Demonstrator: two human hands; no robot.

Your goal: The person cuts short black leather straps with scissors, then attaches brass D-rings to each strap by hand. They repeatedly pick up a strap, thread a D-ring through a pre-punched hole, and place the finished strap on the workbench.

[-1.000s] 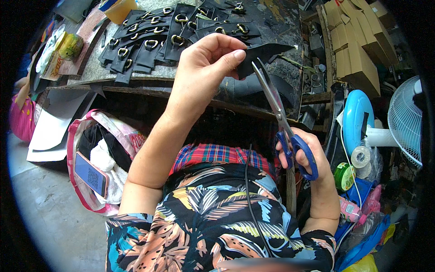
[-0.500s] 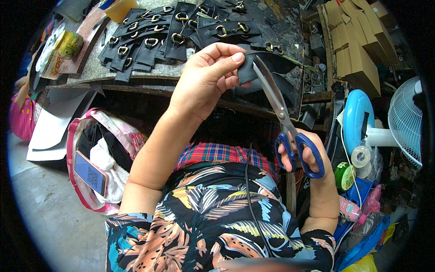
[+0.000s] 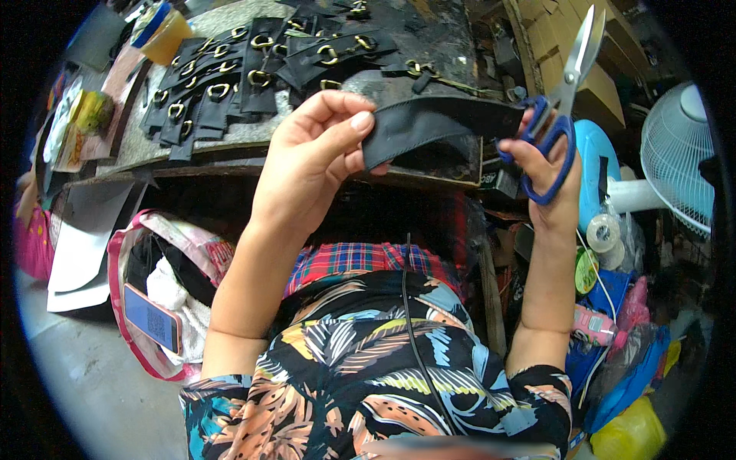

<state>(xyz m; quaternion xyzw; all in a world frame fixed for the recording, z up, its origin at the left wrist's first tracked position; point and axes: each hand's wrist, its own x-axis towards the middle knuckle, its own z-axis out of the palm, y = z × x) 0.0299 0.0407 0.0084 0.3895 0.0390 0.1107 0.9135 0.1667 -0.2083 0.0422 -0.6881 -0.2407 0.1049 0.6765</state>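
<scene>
A wide black strap (image 3: 441, 123), leather-like with stitching along its edge, stretches between my two hands above the bench's front edge. My left hand (image 3: 318, 146) pinches its left end between thumb and fingers. At the other end is my right hand (image 3: 546, 175), its fingers through the blue handles of a pair of scissors (image 3: 566, 100). The scissor blades point up and away from the strap, nearly closed. The strap's right end meets my right fingertips beside the handles; the exact grip there is partly hidden.
Several black straps with brass-coloured rings (image 3: 218, 90) lie on the worktable (image 3: 245, 153). A yellowish tub (image 3: 167, 40) stands far left. At right are cardboard pieces (image 3: 606, 100) and a white fan (image 3: 678, 146). A bag (image 3: 126, 307) with a phone (image 3: 153, 318) sits at lower left.
The scissors have swung up and right, away from the strap's left end. My right hand has risen to the strap's other end, and the strap is now stretched out. My left hand shifted left.
</scene>
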